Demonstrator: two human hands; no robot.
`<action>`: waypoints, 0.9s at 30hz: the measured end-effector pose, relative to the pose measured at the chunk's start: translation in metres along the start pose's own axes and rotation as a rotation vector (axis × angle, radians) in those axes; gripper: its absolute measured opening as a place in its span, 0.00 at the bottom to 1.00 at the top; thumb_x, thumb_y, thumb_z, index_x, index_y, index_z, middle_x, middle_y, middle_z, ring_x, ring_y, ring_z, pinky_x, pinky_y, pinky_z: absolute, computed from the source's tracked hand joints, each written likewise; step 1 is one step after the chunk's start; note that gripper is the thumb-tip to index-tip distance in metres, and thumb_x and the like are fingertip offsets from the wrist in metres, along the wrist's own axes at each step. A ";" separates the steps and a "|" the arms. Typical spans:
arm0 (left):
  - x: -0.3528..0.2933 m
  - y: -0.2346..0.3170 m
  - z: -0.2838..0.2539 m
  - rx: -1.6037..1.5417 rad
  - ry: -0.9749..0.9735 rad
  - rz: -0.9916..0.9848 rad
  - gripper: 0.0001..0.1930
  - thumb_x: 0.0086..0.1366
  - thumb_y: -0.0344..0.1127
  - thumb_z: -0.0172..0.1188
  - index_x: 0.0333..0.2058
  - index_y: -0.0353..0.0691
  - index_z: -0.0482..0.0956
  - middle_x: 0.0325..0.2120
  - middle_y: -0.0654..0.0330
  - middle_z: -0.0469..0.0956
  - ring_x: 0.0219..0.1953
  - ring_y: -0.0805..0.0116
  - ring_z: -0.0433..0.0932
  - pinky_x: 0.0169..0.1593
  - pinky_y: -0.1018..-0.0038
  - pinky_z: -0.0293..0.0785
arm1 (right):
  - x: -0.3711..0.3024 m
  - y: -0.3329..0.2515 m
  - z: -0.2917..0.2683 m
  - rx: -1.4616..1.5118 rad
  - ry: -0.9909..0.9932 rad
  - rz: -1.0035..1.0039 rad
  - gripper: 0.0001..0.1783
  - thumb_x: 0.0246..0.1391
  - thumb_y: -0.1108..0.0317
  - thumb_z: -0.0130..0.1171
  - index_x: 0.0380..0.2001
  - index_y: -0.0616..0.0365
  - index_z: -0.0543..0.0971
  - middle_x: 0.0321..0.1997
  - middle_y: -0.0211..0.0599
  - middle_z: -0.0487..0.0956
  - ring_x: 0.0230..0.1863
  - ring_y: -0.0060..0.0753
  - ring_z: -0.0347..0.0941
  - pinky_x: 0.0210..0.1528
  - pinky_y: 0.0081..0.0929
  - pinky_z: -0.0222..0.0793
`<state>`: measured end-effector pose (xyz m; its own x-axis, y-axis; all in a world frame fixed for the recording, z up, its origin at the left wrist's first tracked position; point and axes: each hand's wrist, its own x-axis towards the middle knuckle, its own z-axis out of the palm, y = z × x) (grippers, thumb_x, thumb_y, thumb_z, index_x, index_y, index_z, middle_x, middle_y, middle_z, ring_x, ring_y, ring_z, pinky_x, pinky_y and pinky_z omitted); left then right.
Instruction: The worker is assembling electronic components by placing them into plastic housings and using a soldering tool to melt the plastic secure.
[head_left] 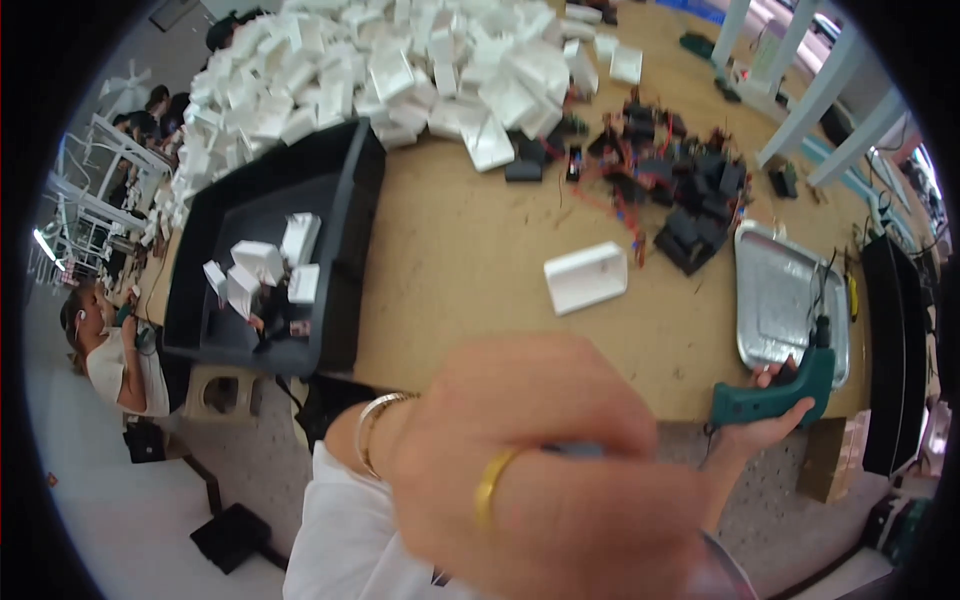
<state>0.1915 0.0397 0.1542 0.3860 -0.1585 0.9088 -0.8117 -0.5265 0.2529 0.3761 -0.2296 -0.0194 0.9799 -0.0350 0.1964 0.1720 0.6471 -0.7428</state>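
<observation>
My left hand (530, 460), with a gold ring and a bracelet, is raised close to the camera and blurred. Its fingers are curled closed; a small dark bit shows between them, too hidden to name. At the right, my right hand (765, 425) grips a green pistol-shaped electric screwdriver (775, 398) by its handle. The tool's black nose points away from me, over the near right part of a shallow metal tray (750, 310). On the wooden table beyond my left hand lies a white open plastic case (587, 278), apart from both hands.
A black bin (345, 240) at the left holds several white cases (258, 262) and dark parts. White cases (390, 75) are heaped at the back. Black modules with red wires (700, 190) lie at the back right, near white posts (820, 100). A co-worker (120, 350) sits far left.
</observation>
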 end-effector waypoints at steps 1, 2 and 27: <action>0.001 0.007 -0.004 -0.086 0.066 -0.032 0.05 0.46 0.29 0.65 0.24 0.46 0.81 0.26 0.67 0.76 0.24 0.72 0.72 0.23 0.80 0.67 | 0.001 0.000 0.005 -0.007 0.034 0.003 0.33 0.60 0.42 0.39 0.47 0.66 0.69 0.34 0.36 0.71 0.29 0.27 0.65 0.40 0.26 0.63; 0.004 0.015 -0.010 -0.172 0.133 -0.060 0.04 0.47 0.30 0.65 0.24 0.47 0.81 0.26 0.69 0.76 0.25 0.73 0.72 0.24 0.80 0.67 | 0.000 0.003 0.009 -0.002 0.041 0.019 0.34 0.59 0.42 0.40 0.47 0.66 0.69 0.33 0.36 0.71 0.29 0.27 0.65 0.40 0.25 0.63; -0.076 -0.210 0.060 -0.234 -0.282 -1.019 0.13 0.56 0.39 0.64 0.38 0.39 0.82 0.29 0.62 0.76 0.32 0.75 0.72 0.37 0.77 0.68 | 0.000 0.006 0.000 -0.045 -0.018 -0.019 0.34 0.58 0.41 0.42 0.47 0.67 0.69 0.34 0.36 0.71 0.27 0.23 0.65 0.40 0.25 0.63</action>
<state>0.3587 0.1125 0.0121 0.9891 0.0616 0.1335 -0.1037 -0.3514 0.9304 0.3769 -0.2258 -0.0236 0.9746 -0.0332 0.2216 0.1952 0.6116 -0.7667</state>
